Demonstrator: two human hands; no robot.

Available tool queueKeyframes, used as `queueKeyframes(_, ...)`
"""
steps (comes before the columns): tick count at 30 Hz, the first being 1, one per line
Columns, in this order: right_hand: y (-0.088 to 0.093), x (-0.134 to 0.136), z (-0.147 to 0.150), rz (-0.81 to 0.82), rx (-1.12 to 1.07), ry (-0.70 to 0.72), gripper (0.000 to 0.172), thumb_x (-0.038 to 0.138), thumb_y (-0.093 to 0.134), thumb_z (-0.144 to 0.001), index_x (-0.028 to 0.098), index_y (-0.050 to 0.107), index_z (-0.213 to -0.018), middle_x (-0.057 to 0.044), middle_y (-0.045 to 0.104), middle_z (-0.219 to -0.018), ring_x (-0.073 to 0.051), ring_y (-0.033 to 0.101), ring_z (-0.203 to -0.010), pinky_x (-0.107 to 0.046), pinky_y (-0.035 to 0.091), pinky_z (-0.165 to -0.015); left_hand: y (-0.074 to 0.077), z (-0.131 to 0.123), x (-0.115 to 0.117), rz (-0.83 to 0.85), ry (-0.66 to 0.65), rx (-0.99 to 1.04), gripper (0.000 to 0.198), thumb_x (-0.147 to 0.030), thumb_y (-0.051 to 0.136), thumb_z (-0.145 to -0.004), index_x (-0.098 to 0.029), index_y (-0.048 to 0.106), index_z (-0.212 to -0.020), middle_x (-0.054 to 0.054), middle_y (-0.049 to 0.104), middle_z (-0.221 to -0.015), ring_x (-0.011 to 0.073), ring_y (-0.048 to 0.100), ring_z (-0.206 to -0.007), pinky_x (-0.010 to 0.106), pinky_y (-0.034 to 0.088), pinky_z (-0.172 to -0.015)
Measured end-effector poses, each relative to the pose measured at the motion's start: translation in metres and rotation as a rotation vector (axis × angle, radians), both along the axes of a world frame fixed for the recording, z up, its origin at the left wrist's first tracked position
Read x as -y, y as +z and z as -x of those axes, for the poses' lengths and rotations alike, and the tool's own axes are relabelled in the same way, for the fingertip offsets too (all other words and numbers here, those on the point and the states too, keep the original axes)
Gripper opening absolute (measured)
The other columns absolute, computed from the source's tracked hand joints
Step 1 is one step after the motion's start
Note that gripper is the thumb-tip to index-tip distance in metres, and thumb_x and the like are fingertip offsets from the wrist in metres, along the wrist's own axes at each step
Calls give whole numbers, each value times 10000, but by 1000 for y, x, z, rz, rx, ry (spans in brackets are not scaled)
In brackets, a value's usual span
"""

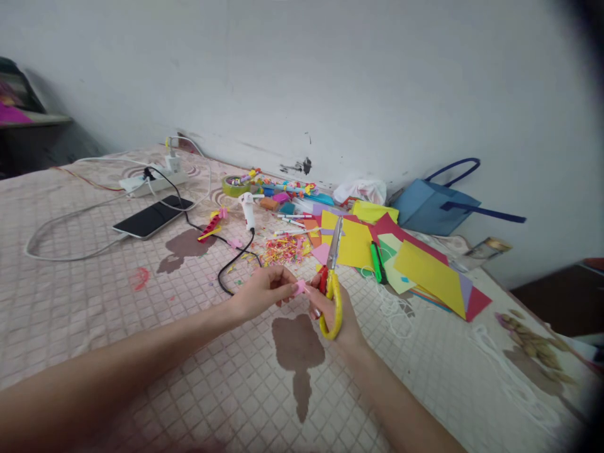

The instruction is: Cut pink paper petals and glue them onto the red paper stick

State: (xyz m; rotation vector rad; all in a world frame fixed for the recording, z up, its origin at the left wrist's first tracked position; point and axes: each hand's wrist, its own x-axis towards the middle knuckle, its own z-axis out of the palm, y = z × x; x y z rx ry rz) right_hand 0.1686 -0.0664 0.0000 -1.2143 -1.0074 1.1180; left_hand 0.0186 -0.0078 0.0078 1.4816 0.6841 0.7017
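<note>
Between the fingertips of my left hand (264, 292) is a small pink paper piece (300, 287). My right hand (344, 318) is closed around a pair of scissors (333, 277) with yellow and red handles, its blades pointing up and away from me. The thumb and finger of that hand also touch the right edge of the pink piece. Just beyond my hands lies a heap of colourful paper shreds (285, 249). A green box cutter (377, 262) rests on coloured paper to the right.
A white glue gun (248, 211) with a black cord stands beyond my left hand. Farther left lie a phone (153, 217) and a power strip (153, 184). Yellow paper sheets (429, 274), white string (394, 311) and a blue bag (431, 204) are on the right.
</note>
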Motion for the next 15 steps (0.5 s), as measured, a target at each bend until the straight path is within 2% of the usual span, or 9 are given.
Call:
queueKeyframes(5,-1,0,-1,11,116,-16,271,357,650,-701,199,433,-740,76,423,-606,-54,386,-420,-174,360,-361,-1,0,1,31,-62,-1,299,-438,628,-718,-142,579,-720,23,603,-644,104,547,-556,215,440,-509)
queueKeyframes(9,-1,1,0,11,158,-32,272,352,646,-703,204,420,-737,84,416,-592,-50,382,-402,-177,352,-359,-2,2,-1,-18,-51,-30,296,-431,615,-731,-145,575,-669,12,593,-587,83,504,-488,185,391,-449)
queueKeyframes(12,-1,0,-1,-7,147,-53,297,380,655,-700,206,420,-746,84,438,-588,-47,376,-385,-179,349,-355,-1,2,-3,21,-17,-20,293,-423,622,-728,-147,560,-653,-18,546,-507,67,460,-428,173,344,-410)
queueKeyframes(15,-4,-1,-2,2,132,-30,303,441,613,-744,202,427,-748,74,468,-586,-40,362,-359,-177,338,-346,1,3,-6,127,52,38,285,-410,627,-732,-148,542,-661,-33,531,-483,59,459,-414,167,350,-419)
